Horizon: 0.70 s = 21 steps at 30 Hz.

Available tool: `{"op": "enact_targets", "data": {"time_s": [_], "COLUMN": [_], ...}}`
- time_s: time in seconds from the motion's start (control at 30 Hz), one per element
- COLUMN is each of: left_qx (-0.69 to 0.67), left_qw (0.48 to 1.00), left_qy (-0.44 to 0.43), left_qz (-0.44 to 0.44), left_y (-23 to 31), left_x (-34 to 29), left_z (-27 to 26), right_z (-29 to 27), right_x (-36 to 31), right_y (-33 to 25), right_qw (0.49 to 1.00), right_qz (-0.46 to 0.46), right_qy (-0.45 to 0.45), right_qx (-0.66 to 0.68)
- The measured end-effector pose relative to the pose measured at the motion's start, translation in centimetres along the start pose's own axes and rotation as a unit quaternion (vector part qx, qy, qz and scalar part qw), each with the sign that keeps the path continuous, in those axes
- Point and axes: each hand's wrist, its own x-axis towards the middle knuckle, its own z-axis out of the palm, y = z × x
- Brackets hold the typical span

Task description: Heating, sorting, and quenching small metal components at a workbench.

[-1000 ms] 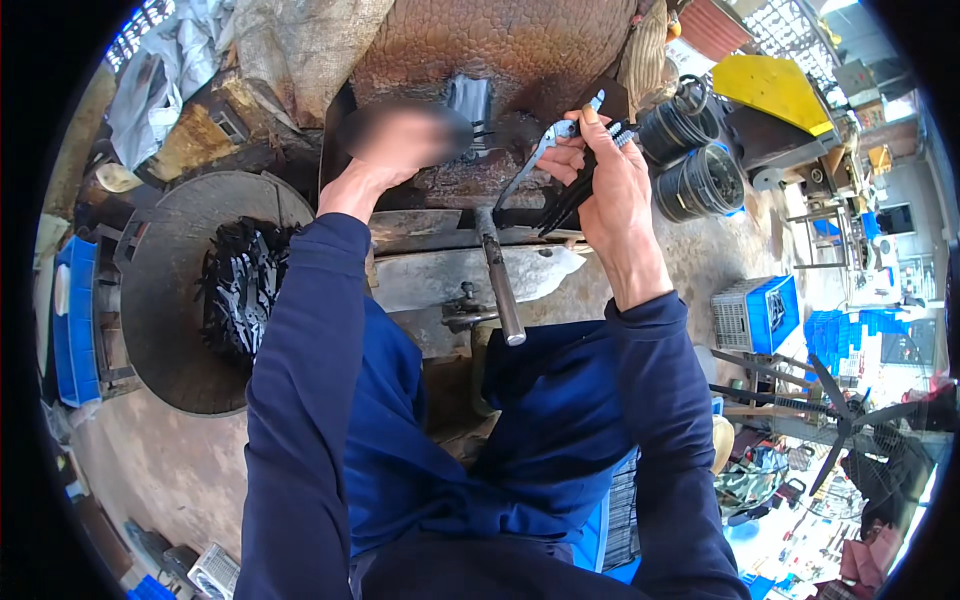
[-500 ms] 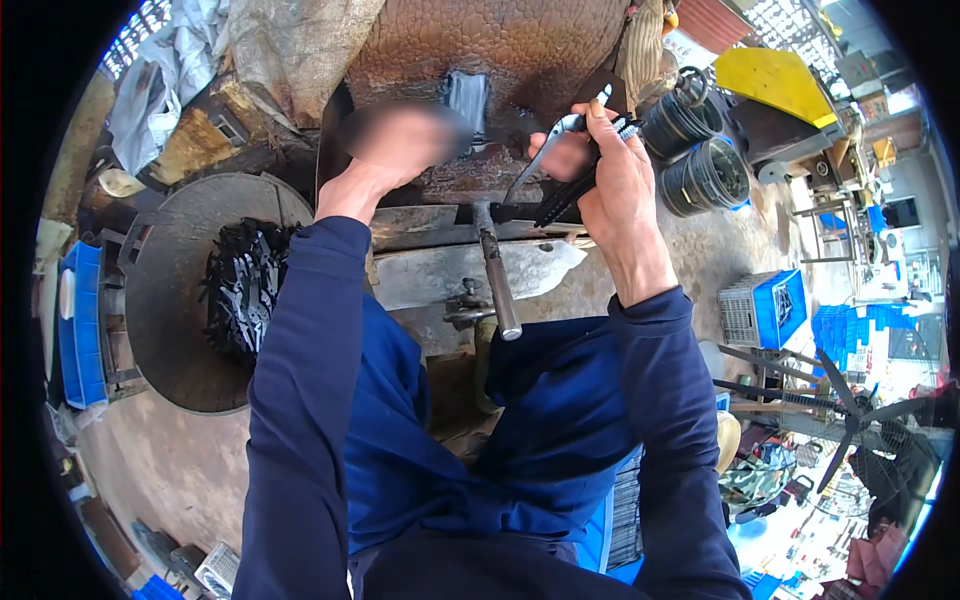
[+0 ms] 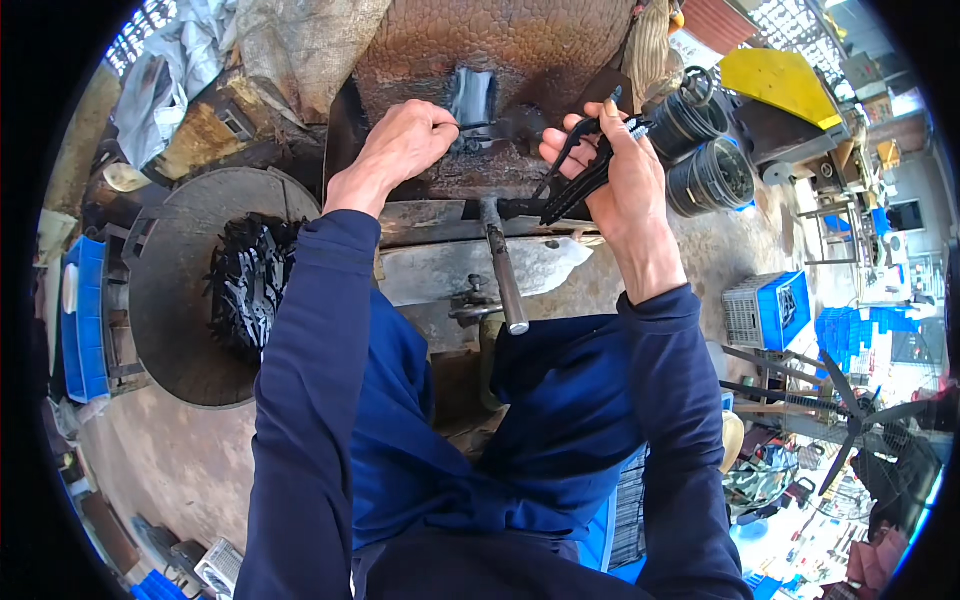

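My left hand (image 3: 403, 148) is closed in a pinch on a thin dark strip (image 3: 478, 126), held level in front of a small bright opening (image 3: 472, 95) in the brown, crusted wall. To its right, my right hand (image 3: 625, 180) is turned palm up and wrapped round a bundle of black strips (image 3: 578, 193) that slant down to the left. Also in that hand is a slender curved dark tool (image 3: 572, 150), held by thumb and fingers; its exact kind is unclear. Below both hands a metal bar (image 3: 503, 265) juts toward me.
On the left stands a large round metal tub (image 3: 165, 300) with many black strips (image 3: 250, 285) in it. Black buckets (image 3: 710, 175) stand at the right, beyond my right hand. Farther right are a blue and grey crate (image 3: 765, 310) and a fan (image 3: 850, 425).
My left hand has come into sharp view, with the thin strip at the opening. The curved tool in my right hand has tilted and no longer shines; the fingers have spread somewhat.
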Motion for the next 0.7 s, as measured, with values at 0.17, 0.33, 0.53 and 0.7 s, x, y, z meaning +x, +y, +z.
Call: {"op": "enact_targets", "data": {"time_s": [0.17, 0.33, 0.53, 0.7], "left_qx": [-0.010, -0.011, 0.013, 0.018], "left_qw": [1.000, 0.999, 0.998, 0.999], "left_qy": [-0.002, 0.023, 0.024, 0.035], "left_qz": [-0.007, -0.035, -0.049, -0.037], "left_y": [0.4, 0.1, -0.9, -1.2], "left_x": [-0.2, -0.2, 0.3, 0.3], "left_z": [-0.4, -0.5, -0.5, -0.1], "right_z": [-0.3, -0.3, -0.4, -0.6], "right_x": [0.2, 0.2, 0.1, 0.2], "right_y": [-0.1, 0.1, 0.1, 0.2], "right_qw": [1.000, 1.000, 1.000, 1.000], "right_qz": [-0.014, -0.003, -0.002, 0.001], "right_qy": [0.015, 0.014, 0.008, 0.000], "right_qx": [0.009, 0.000, -0.004, -0.005]}}
